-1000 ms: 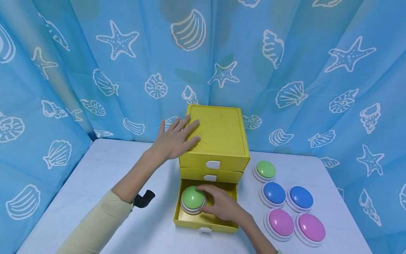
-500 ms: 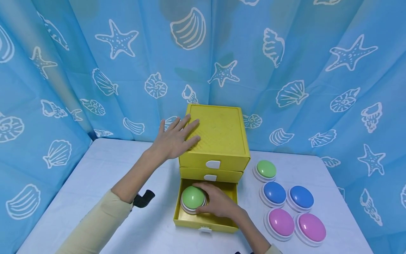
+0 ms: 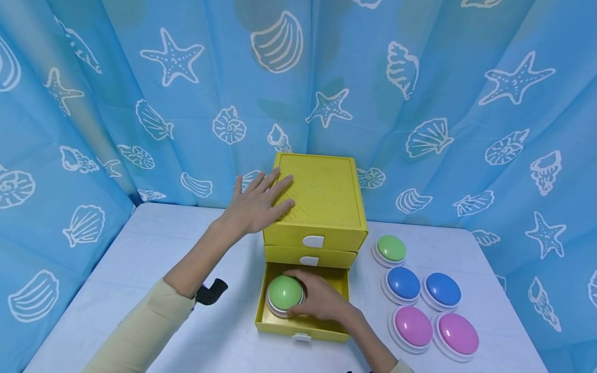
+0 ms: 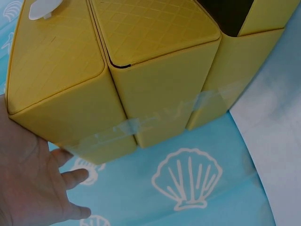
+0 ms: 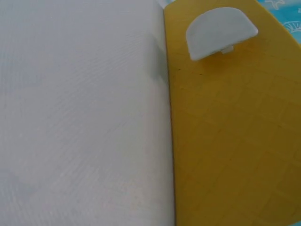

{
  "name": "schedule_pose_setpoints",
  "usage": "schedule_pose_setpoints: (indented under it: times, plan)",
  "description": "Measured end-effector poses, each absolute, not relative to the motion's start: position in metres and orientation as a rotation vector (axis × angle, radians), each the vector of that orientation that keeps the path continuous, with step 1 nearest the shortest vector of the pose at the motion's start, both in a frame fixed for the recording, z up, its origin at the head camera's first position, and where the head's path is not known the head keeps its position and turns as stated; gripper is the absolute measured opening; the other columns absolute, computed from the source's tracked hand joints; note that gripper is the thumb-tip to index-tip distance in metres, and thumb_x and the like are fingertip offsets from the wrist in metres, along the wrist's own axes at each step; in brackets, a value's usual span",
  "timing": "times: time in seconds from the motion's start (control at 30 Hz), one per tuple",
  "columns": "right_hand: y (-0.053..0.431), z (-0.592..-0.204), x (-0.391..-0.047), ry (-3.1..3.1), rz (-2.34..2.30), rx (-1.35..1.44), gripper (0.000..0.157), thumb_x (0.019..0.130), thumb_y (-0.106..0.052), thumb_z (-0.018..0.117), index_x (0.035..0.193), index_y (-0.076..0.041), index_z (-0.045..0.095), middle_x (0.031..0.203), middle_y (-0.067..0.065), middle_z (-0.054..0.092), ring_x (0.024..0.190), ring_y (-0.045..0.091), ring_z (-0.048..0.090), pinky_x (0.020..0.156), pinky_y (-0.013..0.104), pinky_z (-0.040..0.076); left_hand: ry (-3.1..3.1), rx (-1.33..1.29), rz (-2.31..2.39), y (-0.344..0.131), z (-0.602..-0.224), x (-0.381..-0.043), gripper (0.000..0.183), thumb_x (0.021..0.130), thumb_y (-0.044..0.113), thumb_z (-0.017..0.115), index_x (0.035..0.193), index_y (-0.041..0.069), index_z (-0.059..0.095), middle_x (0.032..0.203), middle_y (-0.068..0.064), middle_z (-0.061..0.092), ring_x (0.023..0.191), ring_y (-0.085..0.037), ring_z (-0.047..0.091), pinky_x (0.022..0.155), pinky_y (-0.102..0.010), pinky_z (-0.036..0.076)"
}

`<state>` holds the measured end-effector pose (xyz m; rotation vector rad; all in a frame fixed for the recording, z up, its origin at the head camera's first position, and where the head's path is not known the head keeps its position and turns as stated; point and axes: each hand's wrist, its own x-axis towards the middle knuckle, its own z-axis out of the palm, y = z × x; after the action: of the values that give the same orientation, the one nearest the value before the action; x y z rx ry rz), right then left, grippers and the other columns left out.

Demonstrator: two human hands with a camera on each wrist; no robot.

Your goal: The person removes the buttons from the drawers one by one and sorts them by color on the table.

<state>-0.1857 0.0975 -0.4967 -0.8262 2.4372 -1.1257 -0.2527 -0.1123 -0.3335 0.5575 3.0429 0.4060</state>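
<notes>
A small yellow drawer unit [image 3: 322,194] stands against the curtain with its bottom drawer [image 3: 322,335] pulled out. Inside that drawer, towards its left side, is a green dome button [image 3: 285,292] with a white round base. My right hand [image 3: 323,297] reaches in from the right and grips this button, thumb in front and fingers behind. The left hand [image 3: 252,207] lies with spread fingers on the top left edge of the unit. In the left wrist view, fingers [image 4: 75,178] of that hand extend past the unit's yellow side. The right wrist view shows only the drawer front, its white handle [image 5: 220,33] and the tabletop.
To the right of the unit, on the white table [image 3: 186,331], sit another green button [image 3: 391,248], two blue buttons [image 3: 403,283] and two pink ones [image 3: 413,326]. A blue curtain [image 3: 210,67] with white seashells and starfish encloses the back and sides.
The fingers and thumb of my right hand have shifted slightly left around the green button, which has moved a little towards the front. The left hand has stayed put.
</notes>
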Motion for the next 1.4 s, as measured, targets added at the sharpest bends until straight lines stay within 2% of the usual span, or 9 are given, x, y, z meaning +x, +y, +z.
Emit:
schedule_pose_setpoints:
  times: [0.33, 0.6, 0.97, 1.27, 1.4]
  plan:
    - [0.107, -0.482, -0.177, 2.445, -1.187, -0.785, 0.078, 0.074, -0.030, 0.089, 0.140, -0.010, 0.054, 0.130, 0.000, 0.059, 0.114, 0.019, 0.057, 0.095, 0.043, 0.048, 3.041, 0.554, 0.393, -0.113, -0.332, -0.250, 0.066, 0.104, 0.058, 0.028, 0.161, 0.026, 0.020, 0.167, -0.004, 0.009, 0.151, -0.034, 0.008, 0.113, -0.064, -0.007]
    - [0.118, -0.469, -0.171, 2.499, -1.200, -0.769, 0.079, 0.074, -0.039, 0.089, 0.140, -0.014, 0.055, 0.137, 0.002, 0.056, 0.121, 0.022, 0.055, 0.098, 0.048, 0.046, 3.052, 0.565, 0.369, -0.112, -0.332, -0.252, 0.066, 0.104, 0.059, 0.028, 0.162, 0.028, 0.020, 0.167, -0.003, 0.009, 0.151, -0.033, 0.008, 0.113, -0.064, -0.006]
    - [0.135, -0.451, -0.165, 2.468, -1.272, -0.759, 0.081, 0.074, -0.038, 0.089, 0.142, -0.013, 0.054, 0.141, -0.001, 0.054, 0.125, 0.022, 0.052, 0.100, 0.049, 0.044, 3.049, 0.550, 0.371, -0.113, -0.333, -0.252, 0.066, 0.104, 0.058, 0.028, 0.161, 0.027, 0.020, 0.167, -0.003, 0.009, 0.151, -0.034, 0.009, 0.114, -0.064, -0.006]
    - [0.158, -0.424, -0.158, 2.490, -1.304, -0.790, 0.077, 0.074, -0.034, 0.090, 0.141, -0.019, 0.055, 0.137, -0.002, 0.057, 0.119, 0.023, 0.056, 0.097, 0.050, 0.046, 3.045, 0.547, 0.384, -0.112, -0.332, -0.252, 0.066, 0.104, 0.060, 0.027, 0.161, 0.028, 0.020, 0.167, -0.003, 0.009, 0.151, -0.034, 0.009, 0.113, -0.064, -0.007]
    - [0.172, -0.414, -0.154, 2.528, -1.292, -0.736, 0.080, 0.072, -0.037, 0.090, 0.142, -0.020, 0.055, 0.138, -0.004, 0.056, 0.124, 0.023, 0.054, 0.101, 0.053, 0.044, 3.046, 0.546, 0.380, -0.111, -0.333, -0.253, 0.066, 0.104, 0.060, 0.026, 0.161, 0.028, 0.020, 0.167, -0.002, 0.009, 0.151, -0.033, 0.009, 0.113, -0.064, -0.007]
